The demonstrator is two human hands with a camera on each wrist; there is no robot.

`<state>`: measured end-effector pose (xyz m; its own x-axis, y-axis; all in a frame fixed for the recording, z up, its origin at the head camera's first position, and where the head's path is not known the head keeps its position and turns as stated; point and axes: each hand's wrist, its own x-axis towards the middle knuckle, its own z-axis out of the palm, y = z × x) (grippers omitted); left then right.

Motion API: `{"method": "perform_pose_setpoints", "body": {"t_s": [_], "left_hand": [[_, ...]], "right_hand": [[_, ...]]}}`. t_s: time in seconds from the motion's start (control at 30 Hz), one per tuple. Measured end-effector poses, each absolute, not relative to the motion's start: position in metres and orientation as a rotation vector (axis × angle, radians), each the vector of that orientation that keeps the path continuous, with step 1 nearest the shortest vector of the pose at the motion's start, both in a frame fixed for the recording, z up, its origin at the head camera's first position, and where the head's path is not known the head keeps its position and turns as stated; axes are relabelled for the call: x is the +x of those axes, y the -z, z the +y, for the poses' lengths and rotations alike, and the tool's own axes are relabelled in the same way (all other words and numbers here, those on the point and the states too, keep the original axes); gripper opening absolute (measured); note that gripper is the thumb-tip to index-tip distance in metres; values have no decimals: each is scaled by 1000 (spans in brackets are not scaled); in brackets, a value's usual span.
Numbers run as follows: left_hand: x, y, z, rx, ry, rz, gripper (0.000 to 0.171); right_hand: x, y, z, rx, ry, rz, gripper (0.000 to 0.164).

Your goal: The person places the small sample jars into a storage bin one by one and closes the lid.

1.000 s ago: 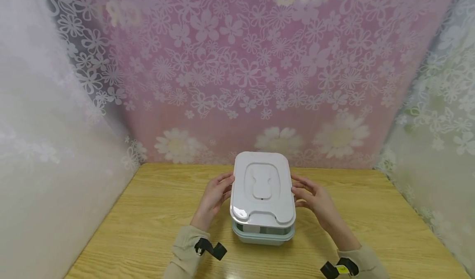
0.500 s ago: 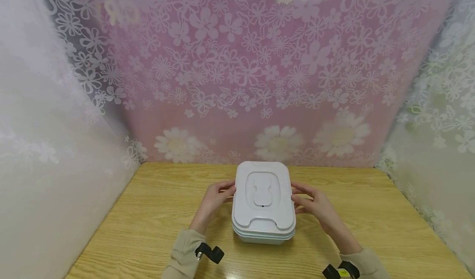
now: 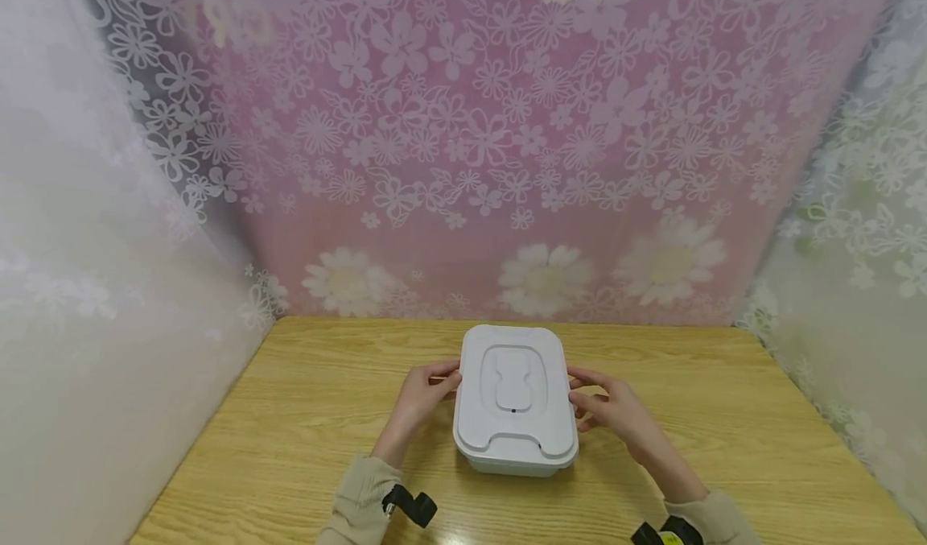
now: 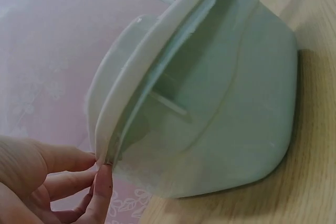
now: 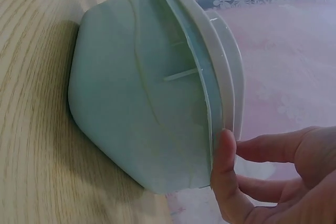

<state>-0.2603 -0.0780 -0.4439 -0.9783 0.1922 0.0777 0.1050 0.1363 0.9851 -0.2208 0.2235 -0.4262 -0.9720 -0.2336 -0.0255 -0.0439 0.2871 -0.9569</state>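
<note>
A white rectangular lid [image 3: 514,440] with a raised outline in its centre covers a pale green plastic storage box [image 3: 510,468] on the table. My left hand [image 3: 418,404] pinches the lid's left edge, thumb and fingertips at the rim. On the opposite edge, my right hand [image 3: 615,416] pinches the rim in the same way. The left wrist view has the box wall [image 4: 226,108] upright on the table, with the lid rim [image 4: 123,82] over its lip. In the right wrist view the lid rim [image 5: 223,72] lies along the box's lip too. What is inside is hidden.
A light wood-grain table [image 3: 326,384] bears the box near its middle. A pink flowered sheet [image 3: 463,167] hangs behind the table's back edge. Pale flowered sheets stand at the left [image 3: 109,287] and right [image 3: 854,287].
The lid has come down onto the box, both hands lowering with it. A dark gap under its front edge one second ago is now gone from the head view.
</note>
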Motion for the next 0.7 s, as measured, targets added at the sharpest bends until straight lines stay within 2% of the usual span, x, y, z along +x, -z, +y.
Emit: {"method": "perform_pose_setpoints", "body": {"t_s": [0.53,0.7], "left_hand": [[-261,452,-78,263,-2027,2208,37],[-260,451,-82,287,-1890,2400,40]], "right_hand": [[-222,436,224,-321,1752,2343,57],[-223,438,225,-376,1568,2580,56]]}}
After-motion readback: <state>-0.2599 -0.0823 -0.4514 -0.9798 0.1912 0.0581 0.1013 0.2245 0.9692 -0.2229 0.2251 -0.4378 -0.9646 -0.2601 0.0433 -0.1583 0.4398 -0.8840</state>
